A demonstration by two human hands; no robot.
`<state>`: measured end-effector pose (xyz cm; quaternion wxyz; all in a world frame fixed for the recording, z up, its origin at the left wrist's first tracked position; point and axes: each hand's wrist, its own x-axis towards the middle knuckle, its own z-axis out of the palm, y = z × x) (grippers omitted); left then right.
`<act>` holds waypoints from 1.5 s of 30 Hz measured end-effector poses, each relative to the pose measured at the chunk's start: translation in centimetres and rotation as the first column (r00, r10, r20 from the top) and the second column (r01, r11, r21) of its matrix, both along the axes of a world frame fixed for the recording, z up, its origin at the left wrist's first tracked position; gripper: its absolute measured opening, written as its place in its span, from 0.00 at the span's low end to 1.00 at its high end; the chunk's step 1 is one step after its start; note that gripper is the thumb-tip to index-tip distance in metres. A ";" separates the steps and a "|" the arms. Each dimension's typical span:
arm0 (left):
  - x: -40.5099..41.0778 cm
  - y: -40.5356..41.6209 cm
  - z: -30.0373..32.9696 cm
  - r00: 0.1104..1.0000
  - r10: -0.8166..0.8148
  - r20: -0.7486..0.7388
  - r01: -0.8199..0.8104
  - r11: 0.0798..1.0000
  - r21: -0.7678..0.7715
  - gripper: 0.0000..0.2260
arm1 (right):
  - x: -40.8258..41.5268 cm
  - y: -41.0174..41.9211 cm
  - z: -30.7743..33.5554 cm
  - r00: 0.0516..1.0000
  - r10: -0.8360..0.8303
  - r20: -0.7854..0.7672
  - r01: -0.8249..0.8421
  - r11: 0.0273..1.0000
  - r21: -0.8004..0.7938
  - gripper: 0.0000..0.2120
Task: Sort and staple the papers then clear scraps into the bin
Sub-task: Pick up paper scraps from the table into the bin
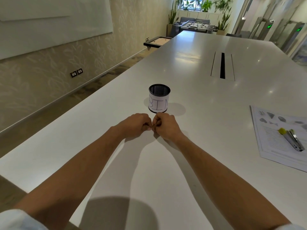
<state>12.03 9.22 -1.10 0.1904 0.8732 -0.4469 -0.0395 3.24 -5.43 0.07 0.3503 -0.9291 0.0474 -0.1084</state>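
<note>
Head view: both my left hand [135, 124] and right hand [164, 126] curl closed, fingers pinching something too small to identify, just near of the bin [159, 98]; stapled papers [282, 138] lie right.

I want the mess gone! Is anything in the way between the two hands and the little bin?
No, nothing visible is. The left hand and right hand are curled together just in front of the bin, with only bare table between. The papers and stapler lie far off to the right.
</note>
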 end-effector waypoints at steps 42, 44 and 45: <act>6.7 -7.0 7.9 0.961 0.257 0.105 -0.212 0.923 -0.320 0.08 | 1.4 0.7 -0.2 0.983 0.147 -0.113 -0.166 0.970 -0.180 0.10; 6.7 -6.7 7.4 0.953 0.271 0.138 -0.207 0.911 -0.356 0.09 | 1.6 0.8 -0.2 0.983 0.149 -0.111 -0.168 0.966 -0.195 0.10; 6.7 -6.6 7.2 0.946 0.290 0.142 -0.221 0.902 -0.371 0.10 | 1.6 0.9 -0.2 0.983 0.149 -0.110 -0.169 0.964 -0.206 0.09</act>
